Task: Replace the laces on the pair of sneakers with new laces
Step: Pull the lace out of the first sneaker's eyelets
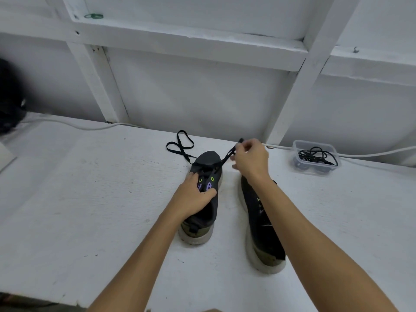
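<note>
Sneakers [203,199] | white table [78,199] | white framed wall [191,93]

head view | looks forward-down, close over white table [90,199] (single view)

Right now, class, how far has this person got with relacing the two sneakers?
Early. Done: nothing is fully laced. In hand: the left hand steadies the left sneaker while the right hand pulls a black lace at its lowest eyelets. Left: its upper eyelets, and the right sneaker, which shows no lace.
</note>
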